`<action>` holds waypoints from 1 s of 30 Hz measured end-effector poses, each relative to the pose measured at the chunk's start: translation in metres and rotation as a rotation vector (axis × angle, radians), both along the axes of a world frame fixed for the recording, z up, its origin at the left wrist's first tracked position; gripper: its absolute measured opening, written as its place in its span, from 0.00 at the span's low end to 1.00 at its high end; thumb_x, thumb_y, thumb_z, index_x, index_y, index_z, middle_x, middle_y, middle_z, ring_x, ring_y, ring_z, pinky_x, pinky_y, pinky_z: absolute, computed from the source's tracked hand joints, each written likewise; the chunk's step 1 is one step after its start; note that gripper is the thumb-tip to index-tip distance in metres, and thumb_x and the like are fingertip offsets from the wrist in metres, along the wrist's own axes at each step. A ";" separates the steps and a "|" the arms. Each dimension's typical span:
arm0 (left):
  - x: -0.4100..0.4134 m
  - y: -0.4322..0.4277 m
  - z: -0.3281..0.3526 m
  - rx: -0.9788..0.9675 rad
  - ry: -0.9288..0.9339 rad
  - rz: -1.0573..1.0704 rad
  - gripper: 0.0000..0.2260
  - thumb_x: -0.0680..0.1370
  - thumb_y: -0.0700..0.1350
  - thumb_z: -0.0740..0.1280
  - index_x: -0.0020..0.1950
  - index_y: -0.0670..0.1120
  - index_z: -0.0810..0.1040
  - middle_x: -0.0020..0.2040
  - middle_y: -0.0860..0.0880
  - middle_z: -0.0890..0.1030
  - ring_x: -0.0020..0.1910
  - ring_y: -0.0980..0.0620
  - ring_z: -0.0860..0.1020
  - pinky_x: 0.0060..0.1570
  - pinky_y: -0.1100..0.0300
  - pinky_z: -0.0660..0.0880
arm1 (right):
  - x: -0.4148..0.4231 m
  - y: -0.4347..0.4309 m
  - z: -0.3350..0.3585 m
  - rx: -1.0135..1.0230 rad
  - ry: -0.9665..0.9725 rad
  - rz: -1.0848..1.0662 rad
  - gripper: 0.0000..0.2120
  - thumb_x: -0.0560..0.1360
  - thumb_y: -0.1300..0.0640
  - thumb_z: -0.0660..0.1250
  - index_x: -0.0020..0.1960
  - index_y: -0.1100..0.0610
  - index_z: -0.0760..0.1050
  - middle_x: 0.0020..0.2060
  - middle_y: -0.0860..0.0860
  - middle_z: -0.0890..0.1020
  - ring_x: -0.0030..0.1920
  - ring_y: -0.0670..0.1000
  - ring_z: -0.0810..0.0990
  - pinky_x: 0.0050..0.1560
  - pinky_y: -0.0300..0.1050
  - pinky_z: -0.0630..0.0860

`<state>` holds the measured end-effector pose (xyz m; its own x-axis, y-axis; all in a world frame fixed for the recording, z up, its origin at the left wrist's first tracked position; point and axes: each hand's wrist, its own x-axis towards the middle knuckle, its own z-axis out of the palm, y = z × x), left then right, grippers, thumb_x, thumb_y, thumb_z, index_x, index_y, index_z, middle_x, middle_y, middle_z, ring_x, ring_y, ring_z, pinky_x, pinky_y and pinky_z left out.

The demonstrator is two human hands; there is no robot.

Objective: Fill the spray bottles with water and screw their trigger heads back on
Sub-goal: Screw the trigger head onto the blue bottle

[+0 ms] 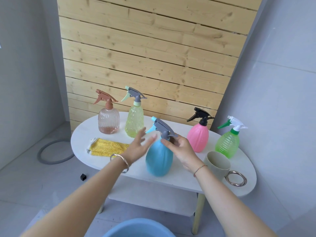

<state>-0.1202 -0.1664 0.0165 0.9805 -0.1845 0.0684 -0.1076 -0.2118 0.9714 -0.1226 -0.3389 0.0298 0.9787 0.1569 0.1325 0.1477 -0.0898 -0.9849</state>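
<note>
Well, from the head camera I see the blue bottle [159, 159] standing upright at the front middle of the white table [82, 135], its grey trigger head [162, 128] seated on the neck. The right hand [183, 149] has its fingers and thumb curled round the bottle's neck, right under that head. The left hand [140, 146] is open, fingers straight, just left of the bottle's shoulder (it is blurred, so I cannot tell whether it touches). Behind, four more bottles stand upright with heads on: a clear pinkish bottle [108, 120] and a yellow bottle [134, 122] at back left, a pink bottle [198, 137] and a green bottle [227, 144] to the right. A yellow cloth [107, 147] lies at the table's left, a beige cup [218, 164] with a metal ring handle sits near the right edge, and a blue basin [136, 222] shows at the bottom of the view.
</note>
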 end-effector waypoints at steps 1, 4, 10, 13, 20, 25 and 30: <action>0.002 0.003 0.014 -0.056 -0.063 0.057 0.40 0.71 0.67 0.66 0.77 0.50 0.57 0.71 0.54 0.66 0.67 0.57 0.66 0.62 0.63 0.63 | 0.000 -0.002 0.000 -0.007 0.018 0.012 0.08 0.75 0.59 0.69 0.54 0.53 0.79 0.49 0.46 0.82 0.50 0.40 0.78 0.56 0.33 0.71; 0.010 0.000 0.049 -0.049 -0.247 0.054 0.19 0.75 0.51 0.70 0.65 0.48 0.75 0.59 0.54 0.78 0.53 0.64 0.76 0.57 0.63 0.68 | -0.001 -0.002 0.000 -0.035 0.028 0.021 0.09 0.75 0.56 0.69 0.55 0.54 0.79 0.50 0.46 0.82 0.51 0.39 0.78 0.57 0.34 0.71; 0.016 -0.012 0.057 -0.155 -0.241 0.023 0.02 0.74 0.41 0.72 0.44 0.45 0.80 0.37 0.49 0.82 0.35 0.57 0.78 0.39 0.67 0.75 | -0.004 0.005 -0.001 0.019 0.004 -0.091 0.12 0.71 0.57 0.73 0.53 0.55 0.78 0.43 0.50 0.82 0.45 0.45 0.78 0.52 0.41 0.71; 0.017 -0.015 0.052 -0.142 -0.217 0.044 0.10 0.77 0.46 0.68 0.58 0.46 0.77 0.47 0.48 0.82 0.48 0.57 0.78 0.50 0.65 0.72 | -0.004 0.012 0.000 -0.015 -0.031 -0.167 0.12 0.69 0.56 0.76 0.48 0.55 0.75 0.37 0.48 0.80 0.37 0.43 0.76 0.42 0.36 0.70; -0.001 -0.003 0.015 -0.086 -0.139 0.116 0.23 0.75 0.61 0.59 0.63 0.49 0.74 0.60 0.50 0.79 0.62 0.55 0.74 0.65 0.61 0.66 | -0.010 0.013 -0.005 -0.038 0.004 -0.123 0.20 0.68 0.48 0.75 0.56 0.52 0.74 0.55 0.50 0.80 0.58 0.46 0.77 0.59 0.40 0.71; -0.003 -0.013 0.030 -0.079 -0.183 0.061 0.19 0.69 0.63 0.72 0.56 0.55 0.79 0.55 0.60 0.81 0.58 0.62 0.76 0.58 0.63 0.70 | -0.024 -0.008 -0.017 -0.059 -0.006 -0.088 0.15 0.74 0.58 0.70 0.60 0.50 0.77 0.60 0.43 0.78 0.62 0.42 0.74 0.64 0.40 0.68; 0.004 -0.019 0.030 -0.036 -0.228 0.000 0.05 0.78 0.49 0.66 0.49 0.52 0.82 0.46 0.57 0.82 0.50 0.58 0.76 0.60 0.56 0.70 | -0.028 -0.022 -0.010 0.009 -0.068 -0.373 0.16 0.70 0.57 0.75 0.51 0.55 0.69 0.48 0.48 0.74 0.50 0.48 0.74 0.47 0.29 0.70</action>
<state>-0.1164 -0.1855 0.0464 0.9389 -0.1777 0.2947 -0.3251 -0.1779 0.9288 -0.1507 -0.3607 0.0196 0.9573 -0.2103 0.1986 0.1713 -0.1409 -0.9751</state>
